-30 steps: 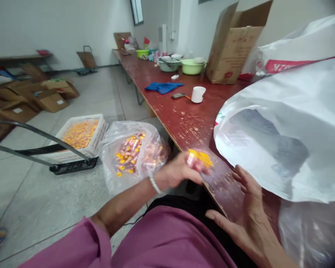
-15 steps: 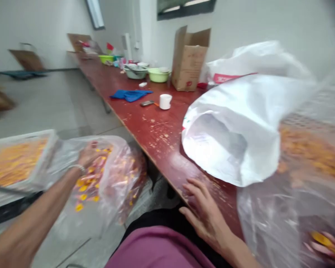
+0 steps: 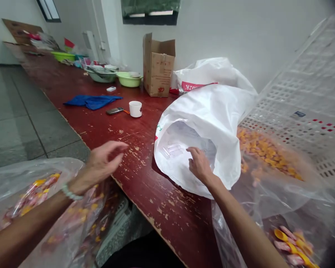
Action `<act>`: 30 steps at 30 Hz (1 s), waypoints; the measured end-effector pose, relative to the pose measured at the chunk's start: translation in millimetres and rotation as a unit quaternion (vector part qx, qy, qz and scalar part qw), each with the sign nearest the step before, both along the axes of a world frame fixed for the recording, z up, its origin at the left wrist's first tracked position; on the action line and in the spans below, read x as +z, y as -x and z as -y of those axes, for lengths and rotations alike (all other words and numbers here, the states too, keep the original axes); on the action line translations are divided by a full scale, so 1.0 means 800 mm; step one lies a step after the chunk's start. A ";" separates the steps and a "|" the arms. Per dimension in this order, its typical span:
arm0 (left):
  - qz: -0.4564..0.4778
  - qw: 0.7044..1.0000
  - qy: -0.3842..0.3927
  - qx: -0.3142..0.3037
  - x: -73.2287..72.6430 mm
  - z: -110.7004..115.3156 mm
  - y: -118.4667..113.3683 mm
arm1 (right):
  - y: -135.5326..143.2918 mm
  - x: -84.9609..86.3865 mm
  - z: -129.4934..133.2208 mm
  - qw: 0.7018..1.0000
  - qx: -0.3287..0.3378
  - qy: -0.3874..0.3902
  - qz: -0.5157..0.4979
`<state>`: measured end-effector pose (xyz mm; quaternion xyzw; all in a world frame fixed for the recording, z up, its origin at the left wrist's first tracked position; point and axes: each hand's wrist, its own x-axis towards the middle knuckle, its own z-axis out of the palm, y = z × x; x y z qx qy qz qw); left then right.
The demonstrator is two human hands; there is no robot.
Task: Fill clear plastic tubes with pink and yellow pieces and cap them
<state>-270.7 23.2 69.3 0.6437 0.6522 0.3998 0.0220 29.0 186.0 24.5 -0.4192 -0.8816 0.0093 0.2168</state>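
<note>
Reaching into one white sack [image 3: 225, 130], one right hand [image 3: 199, 163] nears clear tubes [image 3: 173, 149].

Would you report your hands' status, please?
Left hand open, over table edge. Right hand at mouth of white sack. Clear pieces inside. Nothing visibly blocking.

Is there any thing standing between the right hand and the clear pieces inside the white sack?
Nothing visible: the right hand is at the open mouth of the white sack, with the clear pieces in plain view.

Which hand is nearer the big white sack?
Right. The right hand is at the mouth of the white sack; the left hand is farther off, by the edge of the table.
</note>
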 end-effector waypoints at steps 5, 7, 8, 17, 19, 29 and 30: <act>-0.182 0.969 0.057 -0.157 -0.024 -0.121 -0.088 | 0.052 -0.007 -0.050 0.982 0.020 0.010 0.187; -0.243 0.953 0.107 -0.146 -0.041 -0.159 -0.106 | 0.065 -0.012 -0.060 0.976 0.037 0.019 0.216; -0.263 0.946 0.127 -0.144 -0.050 -0.174 -0.111 | 0.069 -0.015 -0.064 0.974 0.043 0.025 0.222; -0.262 0.937 0.160 -0.167 -0.084 -0.207 -0.101 | 0.078 -0.021 -0.083 0.973 0.038 0.092 0.209; -0.248 0.943 0.153 -0.160 -0.082 -0.201 -0.098 | 0.077 -0.022 -0.082 0.976 0.029 0.108 0.186; -0.211 0.962 0.157 -0.078 -0.083 -0.136 -0.116 | 0.033 -0.030 -0.046 0.967 0.004 0.243 -0.077; -0.169 0.969 0.160 -0.084 -0.083 -0.130 -0.115 | 0.031 -0.029 -0.037 0.959 0.011 0.262 -0.107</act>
